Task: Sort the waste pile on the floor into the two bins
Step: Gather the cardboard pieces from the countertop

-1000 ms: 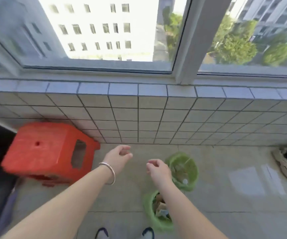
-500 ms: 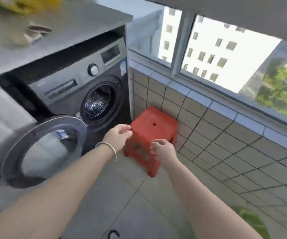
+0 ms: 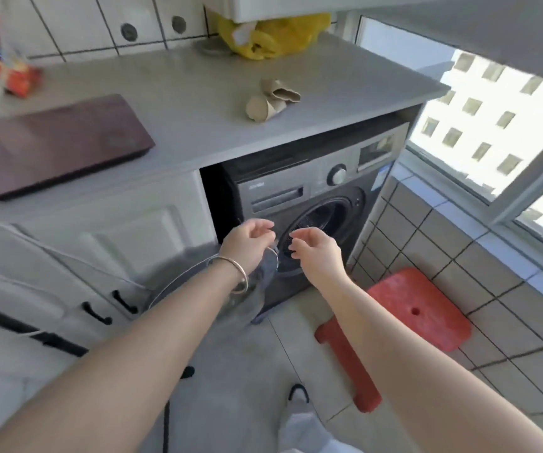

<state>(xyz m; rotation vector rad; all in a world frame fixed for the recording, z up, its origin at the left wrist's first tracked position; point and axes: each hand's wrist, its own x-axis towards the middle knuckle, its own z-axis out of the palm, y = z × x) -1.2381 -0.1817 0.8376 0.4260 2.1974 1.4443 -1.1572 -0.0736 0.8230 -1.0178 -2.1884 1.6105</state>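
At the upper left of the frame a red and orange packet [image 3: 18, 78] sits blurred at the back of the worktop [image 3: 198, 103], with a dark reddish board [image 3: 64, 143] lying flat below it. My view has swung hard to the left: a second ago I was looking down at the two green bins on the floor by the tiled wall, and now neither bin is in the frame at all. I take that to mean I have turned away from them to look for more waste, so the sorting is not finished.

Toward the upper middle, a few crumpled brown cardboard tubes [image 3: 271, 99] lie on the worktop, well apart from a yellow plastic bag [image 3: 273, 35] against the back wall. They look light, flattened and dry, and are probably what I go for next, though they lie on the worktop and not on the floor; I can see no waste pile on the floor here.

In the middle of the frame my left hand [image 3: 247, 241], bangle [image 3: 230, 273] on the wrist, and my right hand [image 3: 315, 250] hover side by side before the washing machine [image 3: 315, 188], fingers loosely curled, holding nothing. At the lower right the red stool [image 3: 417, 308] stands on the floor [image 3: 257, 361] beside the tiled wall.
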